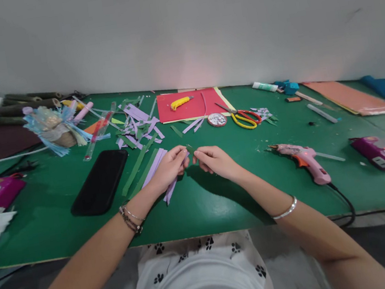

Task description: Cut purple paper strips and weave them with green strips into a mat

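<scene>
My left hand (171, 168) is closed in a pinch around a purple paper strip (170, 192), whose ends hang below the fingers. Between my two hands shows a small green paper strip (189, 149). My right hand (216, 161) pinches its right end, with thumb and forefinger pressed together. Both hands are held close, just above the green tabletop (209, 205). Beside my left hand lie flat purple strips (155, 165) and long green strips (138, 167). How the held strips join is hidden by the fingers.
A black phone (100, 182) lies left. Beyond the hands are paper scraps (138, 123), a yellow cutter (181, 102) on red paper (170, 115), a round dish (217, 120) and scissors (243, 120). At right, a pink glue gun (303, 159) trails its cord over the table edge.
</scene>
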A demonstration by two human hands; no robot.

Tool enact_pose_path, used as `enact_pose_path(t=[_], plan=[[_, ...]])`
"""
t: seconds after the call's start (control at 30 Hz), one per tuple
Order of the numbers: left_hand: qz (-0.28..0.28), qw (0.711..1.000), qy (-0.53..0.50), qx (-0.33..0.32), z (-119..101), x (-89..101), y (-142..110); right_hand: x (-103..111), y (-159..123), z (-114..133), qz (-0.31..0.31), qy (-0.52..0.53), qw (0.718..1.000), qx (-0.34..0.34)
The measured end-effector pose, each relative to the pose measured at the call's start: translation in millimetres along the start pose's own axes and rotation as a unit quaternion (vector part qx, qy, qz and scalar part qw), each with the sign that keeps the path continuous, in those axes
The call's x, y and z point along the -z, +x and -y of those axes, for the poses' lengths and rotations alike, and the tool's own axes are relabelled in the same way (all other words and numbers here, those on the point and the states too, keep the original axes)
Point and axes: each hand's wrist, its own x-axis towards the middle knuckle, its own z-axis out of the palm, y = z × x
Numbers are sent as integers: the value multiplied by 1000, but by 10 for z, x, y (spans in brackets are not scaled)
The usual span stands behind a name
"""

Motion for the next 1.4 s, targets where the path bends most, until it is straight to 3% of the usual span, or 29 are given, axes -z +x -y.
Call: enact_pose_path(t=[0.2, 0.33, 0.47, 0.67, 0.87, 1.1, 1.23, 1.4], plan=[[-31, 996, 83, -31, -17, 1, -15, -11, -3, -6, -2, -9, 1000, 15], [-41, 990, 128, -35, -45, 0, -28, -17, 6, -8, -61, 2, 997, 52], [-60, 974, 199, -84, -74, 23, -23, -5, 31, 16, -109, 33, 991, 66], [-84, 963, 231, -113, -68, 42, -21, 15, 65, 43, -97, 30, 992, 72], [-90, 961, 219, -142, -66, 67, -9, 71, 49, 91, -67, -43, 993, 88], [-47, 954, 235, -179, -83, 122, 12, 148, 37, 211, -45, -163, 978, 125], [-20, 941, 280, -189, -99, 128, 14, 203, 50, 231, 23, -216, 970, 111], [-15, 906, 371, -202, -108, 162, 8, 194, 142, 142, 113, -331, 932, 95]])
